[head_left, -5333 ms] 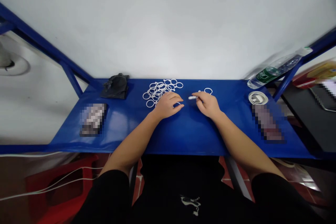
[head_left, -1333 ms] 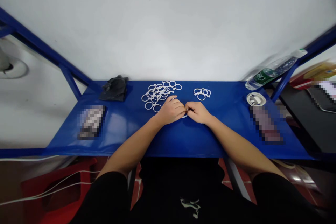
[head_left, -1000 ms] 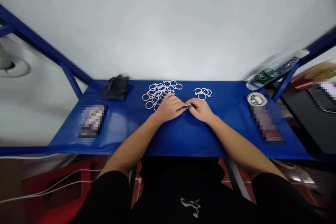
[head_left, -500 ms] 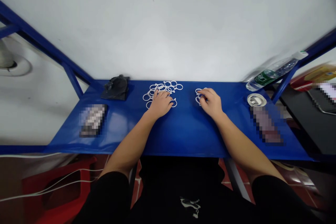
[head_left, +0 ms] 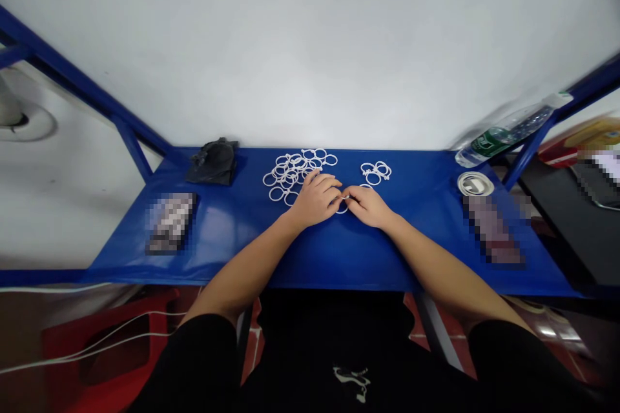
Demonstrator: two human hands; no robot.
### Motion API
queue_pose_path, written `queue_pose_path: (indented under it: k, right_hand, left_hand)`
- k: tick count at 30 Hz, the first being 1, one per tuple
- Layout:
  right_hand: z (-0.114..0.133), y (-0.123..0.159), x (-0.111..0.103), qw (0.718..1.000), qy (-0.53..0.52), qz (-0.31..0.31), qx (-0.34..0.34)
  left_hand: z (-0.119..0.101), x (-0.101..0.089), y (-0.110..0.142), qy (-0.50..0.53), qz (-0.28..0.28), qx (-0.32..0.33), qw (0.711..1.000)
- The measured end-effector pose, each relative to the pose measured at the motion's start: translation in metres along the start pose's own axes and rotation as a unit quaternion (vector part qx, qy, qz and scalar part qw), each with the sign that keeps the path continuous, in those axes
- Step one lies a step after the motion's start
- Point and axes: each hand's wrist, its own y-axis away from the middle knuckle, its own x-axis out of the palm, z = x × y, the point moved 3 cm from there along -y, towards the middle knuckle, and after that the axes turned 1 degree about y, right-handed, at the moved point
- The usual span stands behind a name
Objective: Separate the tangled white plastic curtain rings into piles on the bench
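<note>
My left hand and my right hand meet over the middle of the blue table, fingertips almost touching. Between them, both pinch a white curtain ring, its lower arc showing beneath the fingers. Part of another white ring shows just behind my right hand. Left of my left hand lies a loose pile of several white rings with small eyelets. A smaller cluster of rings rests on the table beyond my right hand.
A black plastic bag and a blurred-out phone-like object lie on the left. At right are a coiled white cable, a blurred-out dark item and a tilted water bottle. A white wall stands behind the table.
My right hand has left the small cluster and come left and nearer. My left hand has moved right, off the pile. Both now hold one ring between them.
</note>
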Motion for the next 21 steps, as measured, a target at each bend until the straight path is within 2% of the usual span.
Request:
queue_pose_path:
  k: [7, 16, 21]
  right_hand:
    - [0.0016, 0.0004, -0.0044, 0.998, -0.052, -0.045, 0.000]
    - [0.0006, 0.0005, -0.0044, 0.999, -0.036, -0.035, -0.019]
    - [0.0010, 0.0007, -0.0042, 0.997, -0.038, -0.046, -0.054]
  left_hand:
    - [0.0003, -0.0027, -0.0011, 0.013, -0.006, 0.004, 1.000]
    - [0.0053, -0.0048, -0.0002, 0.021, 0.002, -0.012, 1.000]
    - [0.0081, -0.0050, 0.0001, 0.027, -0.012, -0.008, 1.000]
